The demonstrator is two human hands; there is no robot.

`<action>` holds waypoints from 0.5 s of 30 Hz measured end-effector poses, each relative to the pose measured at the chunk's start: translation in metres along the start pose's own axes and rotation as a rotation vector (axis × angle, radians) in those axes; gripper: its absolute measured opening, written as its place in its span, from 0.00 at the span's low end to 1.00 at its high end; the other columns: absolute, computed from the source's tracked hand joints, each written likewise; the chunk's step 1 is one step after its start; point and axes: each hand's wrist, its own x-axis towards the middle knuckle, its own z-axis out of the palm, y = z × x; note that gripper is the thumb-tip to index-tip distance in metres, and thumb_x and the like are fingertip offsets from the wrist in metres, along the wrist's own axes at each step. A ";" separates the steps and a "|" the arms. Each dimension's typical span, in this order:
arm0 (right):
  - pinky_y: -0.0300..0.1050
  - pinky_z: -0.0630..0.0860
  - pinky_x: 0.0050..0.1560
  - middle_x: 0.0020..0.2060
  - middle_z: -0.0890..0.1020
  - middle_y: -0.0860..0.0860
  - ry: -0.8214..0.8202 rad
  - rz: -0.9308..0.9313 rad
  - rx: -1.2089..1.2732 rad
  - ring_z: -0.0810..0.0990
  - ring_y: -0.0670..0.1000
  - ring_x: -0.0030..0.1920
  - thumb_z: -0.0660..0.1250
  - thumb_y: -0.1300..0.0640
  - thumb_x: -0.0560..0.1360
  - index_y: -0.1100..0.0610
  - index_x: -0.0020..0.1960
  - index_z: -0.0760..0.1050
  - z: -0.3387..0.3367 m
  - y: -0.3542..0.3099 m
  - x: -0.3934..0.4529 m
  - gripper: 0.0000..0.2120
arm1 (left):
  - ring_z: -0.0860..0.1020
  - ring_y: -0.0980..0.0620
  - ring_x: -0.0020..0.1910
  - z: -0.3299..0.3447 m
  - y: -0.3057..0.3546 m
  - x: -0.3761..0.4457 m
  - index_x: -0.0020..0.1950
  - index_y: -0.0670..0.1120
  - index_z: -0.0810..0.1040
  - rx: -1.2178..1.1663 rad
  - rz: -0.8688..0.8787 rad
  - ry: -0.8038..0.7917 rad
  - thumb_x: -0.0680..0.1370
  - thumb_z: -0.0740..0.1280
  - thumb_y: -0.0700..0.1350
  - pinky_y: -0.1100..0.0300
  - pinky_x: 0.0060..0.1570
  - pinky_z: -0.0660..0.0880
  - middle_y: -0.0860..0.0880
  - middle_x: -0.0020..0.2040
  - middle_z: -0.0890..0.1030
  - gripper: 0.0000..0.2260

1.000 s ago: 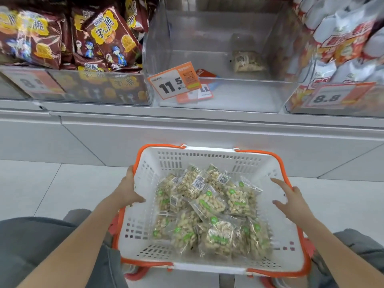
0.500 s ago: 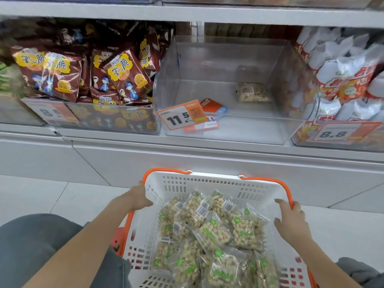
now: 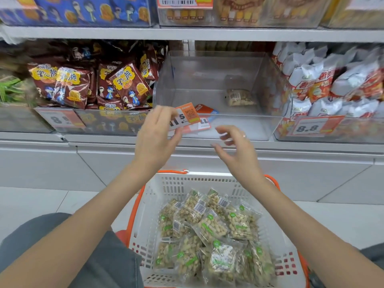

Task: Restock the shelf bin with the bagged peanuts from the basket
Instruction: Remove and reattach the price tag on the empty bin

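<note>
Left hand (image 3: 155, 134) over price tag (image 3: 188, 115) on bin (image 3: 207, 80) front, 12 o'clock; pinch unclear. Right hand (image 3: 234, 150) loosely spread, empty. Peanut bags (image 3: 212, 227) in basket (image 3: 207, 180), 6 o'clock.

Grey metal shelf (image 3: 207, 34), pale tiled floor (image 3: 41, 201)

Orange price tag (image 3: 185, 117) on the clear bin (image 3: 249, 128) reads 11.5 — the first digits are partly covered. The second tag (image 3: 309, 127), below the white-and-red bags (image 3: 311, 82), says 8.8. The third tag (image 3: 60, 119), under the brown snack bags (image 3: 128, 84), starts with 8 — rest too blurry.
</note>
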 end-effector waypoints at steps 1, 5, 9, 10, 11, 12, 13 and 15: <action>0.28 0.68 0.51 0.53 0.76 0.45 0.025 -0.045 0.009 0.73 0.40 0.51 0.69 0.58 0.75 0.52 0.62 0.73 0.005 -0.011 0.018 0.16 | 0.72 0.47 0.54 -0.002 -0.005 0.011 0.59 0.41 0.74 0.016 -0.022 0.015 0.73 0.70 0.39 0.58 0.51 0.70 0.43 0.54 0.76 0.15; 0.42 0.70 0.59 0.59 0.78 0.49 -0.046 -0.140 -0.095 0.75 0.50 0.57 0.67 0.55 0.76 0.48 0.68 0.70 0.027 -0.031 0.086 0.21 | 0.71 0.42 0.64 0.004 -0.031 0.048 0.70 0.44 0.70 0.107 -0.014 -0.258 0.74 0.69 0.39 0.47 0.65 0.66 0.43 0.65 0.75 0.24; 0.41 0.75 0.48 0.44 0.85 0.51 -0.242 -0.048 -0.204 0.75 0.40 0.35 0.69 0.60 0.74 0.54 0.51 0.84 0.032 -0.023 0.119 0.08 | 0.79 0.43 0.55 0.013 -0.036 0.056 0.60 0.44 0.81 0.014 0.053 -0.445 0.76 0.66 0.37 0.46 0.65 0.68 0.43 0.55 0.83 0.13; 0.35 0.74 0.44 0.42 0.86 0.51 -0.265 -0.032 -0.190 0.75 0.39 0.33 0.70 0.61 0.73 0.55 0.48 0.85 0.030 -0.020 0.122 0.07 | 0.80 0.45 0.54 0.013 -0.037 0.059 0.58 0.44 0.82 -0.061 -0.005 -0.461 0.76 0.66 0.37 0.50 0.62 0.71 0.44 0.54 0.83 0.12; 0.31 0.72 0.41 0.40 0.86 0.51 -0.282 -0.020 -0.171 0.76 0.39 0.33 0.71 0.61 0.72 0.55 0.47 0.85 0.028 -0.019 0.123 0.06 | 0.81 0.47 0.52 0.013 -0.039 0.063 0.57 0.45 0.82 -0.121 -0.051 -0.460 0.76 0.67 0.37 0.53 0.59 0.74 0.45 0.53 0.84 0.11; 0.30 0.72 0.41 0.40 0.86 0.50 -0.300 -0.008 -0.148 0.78 0.40 0.34 0.71 0.61 0.72 0.56 0.47 0.85 0.027 -0.017 0.125 0.06 | 0.81 0.50 0.51 0.013 -0.041 0.066 0.56 0.45 0.83 -0.151 -0.077 -0.461 0.75 0.68 0.37 0.56 0.57 0.75 0.46 0.52 0.84 0.11; 0.32 0.74 0.41 0.40 0.85 0.51 -0.313 0.012 -0.109 0.80 0.42 0.36 0.71 0.62 0.72 0.56 0.47 0.85 0.025 -0.015 0.126 0.06 | 0.81 0.52 0.50 0.014 -0.044 0.069 0.55 0.46 0.83 -0.160 -0.086 -0.468 0.75 0.69 0.37 0.58 0.56 0.75 0.46 0.51 0.84 0.11; 0.37 0.79 0.41 0.38 0.85 0.52 -0.260 0.134 0.062 0.82 0.45 0.37 0.69 0.65 0.73 0.59 0.48 0.84 0.023 -0.009 0.135 0.06 | 0.81 0.53 0.49 0.016 -0.048 0.072 0.55 0.47 0.83 -0.188 -0.088 -0.471 0.74 0.70 0.37 0.59 0.56 0.76 0.47 0.51 0.84 0.11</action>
